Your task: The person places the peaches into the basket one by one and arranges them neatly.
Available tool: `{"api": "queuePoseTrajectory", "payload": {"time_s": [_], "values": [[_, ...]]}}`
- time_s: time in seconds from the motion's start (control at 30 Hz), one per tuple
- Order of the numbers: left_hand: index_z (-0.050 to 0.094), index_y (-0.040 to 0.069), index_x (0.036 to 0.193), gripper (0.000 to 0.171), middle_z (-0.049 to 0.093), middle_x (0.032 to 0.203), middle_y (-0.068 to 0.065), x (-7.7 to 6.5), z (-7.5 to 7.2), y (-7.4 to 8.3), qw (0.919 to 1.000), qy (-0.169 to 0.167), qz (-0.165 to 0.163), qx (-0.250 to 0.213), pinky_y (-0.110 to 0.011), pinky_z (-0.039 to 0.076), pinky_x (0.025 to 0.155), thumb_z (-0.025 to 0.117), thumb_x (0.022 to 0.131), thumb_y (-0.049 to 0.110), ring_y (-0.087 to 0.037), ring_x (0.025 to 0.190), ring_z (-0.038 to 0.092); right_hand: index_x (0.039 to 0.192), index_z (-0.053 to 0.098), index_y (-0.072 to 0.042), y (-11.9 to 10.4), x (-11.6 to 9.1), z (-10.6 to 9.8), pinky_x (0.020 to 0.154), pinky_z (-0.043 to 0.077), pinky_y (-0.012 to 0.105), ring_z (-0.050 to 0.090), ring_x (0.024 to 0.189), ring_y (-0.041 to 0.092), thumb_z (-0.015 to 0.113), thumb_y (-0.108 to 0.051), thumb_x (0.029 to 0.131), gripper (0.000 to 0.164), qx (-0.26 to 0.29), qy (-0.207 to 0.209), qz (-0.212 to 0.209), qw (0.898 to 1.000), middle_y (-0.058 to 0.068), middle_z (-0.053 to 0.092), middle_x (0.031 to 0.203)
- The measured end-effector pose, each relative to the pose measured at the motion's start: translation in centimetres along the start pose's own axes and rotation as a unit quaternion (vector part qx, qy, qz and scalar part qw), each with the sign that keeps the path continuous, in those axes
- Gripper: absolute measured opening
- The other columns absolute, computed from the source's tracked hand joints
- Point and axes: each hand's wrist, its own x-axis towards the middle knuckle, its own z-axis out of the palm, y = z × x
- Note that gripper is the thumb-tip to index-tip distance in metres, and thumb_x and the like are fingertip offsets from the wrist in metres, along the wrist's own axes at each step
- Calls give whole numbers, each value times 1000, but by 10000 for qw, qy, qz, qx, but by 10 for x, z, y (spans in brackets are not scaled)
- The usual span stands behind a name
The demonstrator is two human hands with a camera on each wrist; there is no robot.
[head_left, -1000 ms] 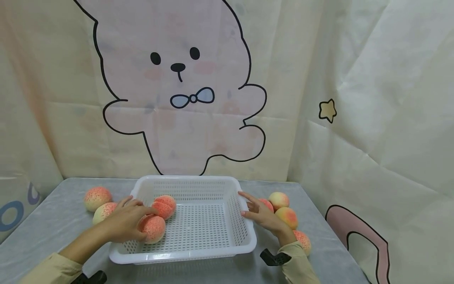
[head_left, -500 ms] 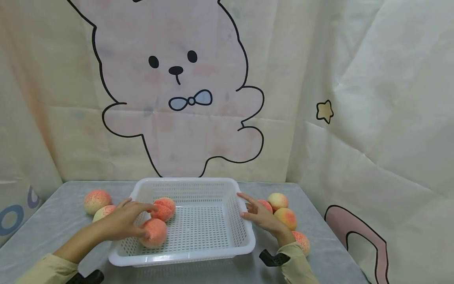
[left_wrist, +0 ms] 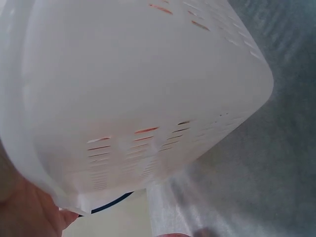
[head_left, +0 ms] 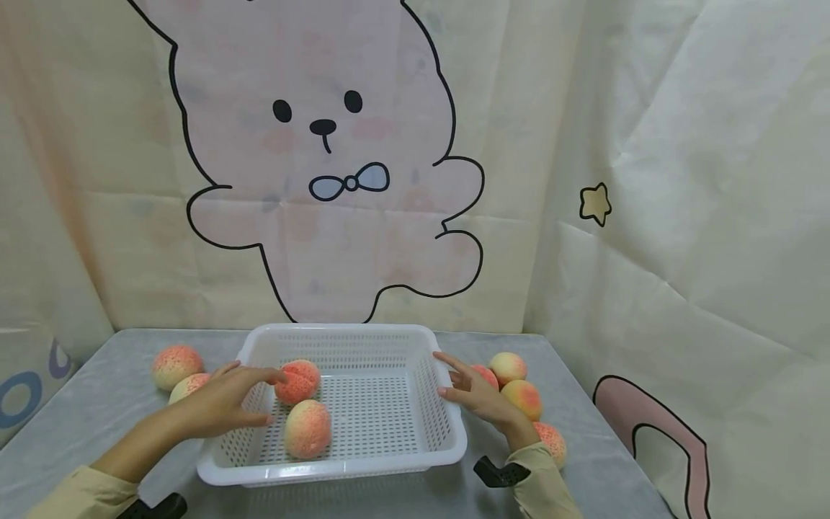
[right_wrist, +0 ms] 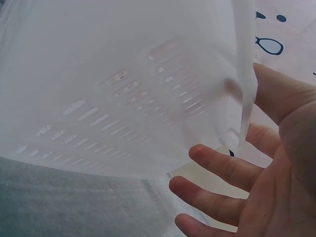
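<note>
A white plastic basket [head_left: 363,467] with slotted walls stands on the table. Two peaches lie in its left half: a redder peach [head_left: 300,383] farther back and a paler, yellow-pink peach [head_left: 308,431] near the front. Over the basket's left rim reaches my left hand [head_left: 217,405], thumb and fingers spread, nothing between them; its fingertips overlap the redder peach's edge in the head view. My right hand [head_left: 483,398] holds the right rim, its thumb [right_wrist: 276,91] over the inside and its other fingers at the outer wall.
On the left of the table sit a peach [head_left: 178,367] and another peach [head_left: 188,387], partly behind my left hand. Several more peaches [head_left: 522,398] lie to the right, beside my right forearm. A printed cloth [head_left: 506,144] hangs behind the table.
My left hand has let go of the front peach, which has rolled right and shows its paler side. My right hand stays at the rim.
</note>
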Motion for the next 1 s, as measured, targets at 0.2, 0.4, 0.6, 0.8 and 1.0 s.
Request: {"api": "queuePoseTrajectory", "payload": {"time_s": [0.2,0.4,0.6,0.8,1.0], "values": [[65,13,128,53,72,123,-7,-1,-3,0,9998,166,21,72,-74,32,105,83,82,33,-35,117,64,163,17,-15,0,0,-1,100,55,47,57,132,39,60,-19,102,74,6,-3,-71,10000,23,39,160],[64,8,130,52,71,124,-12,-2,-8,2,9992,328,208,-114,-61,52,93,77,88,35,-36,116,65,163,16,-15,-2,0,0,98,56,45,59,130,38,59,-18,103,75,66,-56,-68,9999,23,39,159],[64,11,131,48,69,127,-13,-5,-15,2,9987,435,-130,-228,-66,48,96,73,92,37,-40,121,62,163,16,-15,-2,0,0,98,56,45,59,129,37,59,-18,103,75,93,-76,-67,9999,23,39,159],[64,10,130,45,69,128,-15,-10,-20,-2,9968,724,-240,-217,-71,47,93,72,93,34,-46,124,59,163,16,-14,-1,0,-1,98,56,46,58,131,38,59,-18,103,75,65,-65,-68,9999,24,38,160],[64,9,130,42,69,129,-16,-18,-29,-9,9926,1186,-189,-187,-67,51,89,72,94,29,-44,120,61,163,16,-15,-1,0,-1,98,57,45,58,130,37,60,-19,102,75,61,-73,-89,9999,23,39,160]]}}
